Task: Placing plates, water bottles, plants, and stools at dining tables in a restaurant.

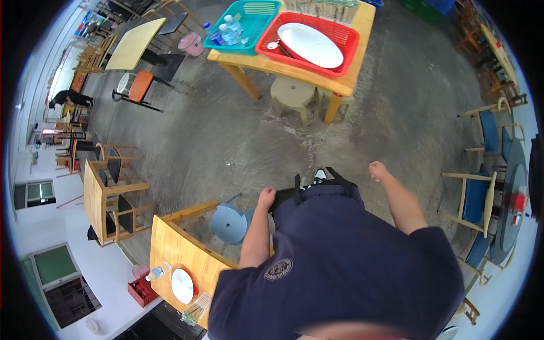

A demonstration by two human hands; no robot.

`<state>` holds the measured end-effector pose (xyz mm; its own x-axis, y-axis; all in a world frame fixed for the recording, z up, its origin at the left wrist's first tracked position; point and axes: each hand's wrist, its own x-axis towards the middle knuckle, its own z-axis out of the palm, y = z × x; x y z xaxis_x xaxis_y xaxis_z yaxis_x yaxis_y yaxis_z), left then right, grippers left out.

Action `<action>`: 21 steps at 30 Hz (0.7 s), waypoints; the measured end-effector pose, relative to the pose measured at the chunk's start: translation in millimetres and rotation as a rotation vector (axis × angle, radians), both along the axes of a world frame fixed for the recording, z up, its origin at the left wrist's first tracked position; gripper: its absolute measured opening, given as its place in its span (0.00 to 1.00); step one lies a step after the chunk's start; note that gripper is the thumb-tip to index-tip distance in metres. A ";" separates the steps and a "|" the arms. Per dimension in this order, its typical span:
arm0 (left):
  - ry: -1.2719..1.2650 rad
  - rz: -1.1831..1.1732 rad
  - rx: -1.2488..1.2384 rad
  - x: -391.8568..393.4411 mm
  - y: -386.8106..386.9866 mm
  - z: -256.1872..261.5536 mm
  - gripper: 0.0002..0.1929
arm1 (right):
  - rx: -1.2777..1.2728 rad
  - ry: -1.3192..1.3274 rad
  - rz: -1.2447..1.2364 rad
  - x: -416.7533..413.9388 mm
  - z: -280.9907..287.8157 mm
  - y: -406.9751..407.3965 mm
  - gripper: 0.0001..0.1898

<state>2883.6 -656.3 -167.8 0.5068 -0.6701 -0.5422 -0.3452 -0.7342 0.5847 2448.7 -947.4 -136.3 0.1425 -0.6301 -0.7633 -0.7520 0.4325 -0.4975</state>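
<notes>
My left hand (267, 197) hangs by my hip, near a blue plastic stool (230, 223), its fingers curled; whether anything is inside cannot be seen. My right hand (378, 171) is out to the other side above the floor, loosely curled, its palm side hidden. Ahead stands a wooden table (280, 64). On it are a red plastic basket (349, 50) with a white oval platter (310, 45) in it, a teal basket (254, 9) with several plastic bottles (230, 35), and bundled wrapped chopsticks (325, 10). Neither hand touches these.
Beige stools (293, 94) are under the table ahead. A second wooden table (178, 242) at lower left holds a bottle (158, 271), a white plate (182, 286) and chopsticks (196, 309). Blue chairs (471, 199) and a round table (513, 195) are at right. A person (72, 98) bends over far left.
</notes>
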 end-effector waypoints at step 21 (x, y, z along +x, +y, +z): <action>0.378 -0.076 0.121 -61.7 -345.2 26.6 0.19 | 0.131 -0.086 -0.502 -93.9 -37.8 260.9 0.13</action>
<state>2822.0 -1001.5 -141.1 0.2083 -0.6180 -0.7581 -0.1781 -0.7861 0.5919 2354.8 -686.5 -174.0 -0.0865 -0.5367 -0.8393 -0.3945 0.7921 -0.4658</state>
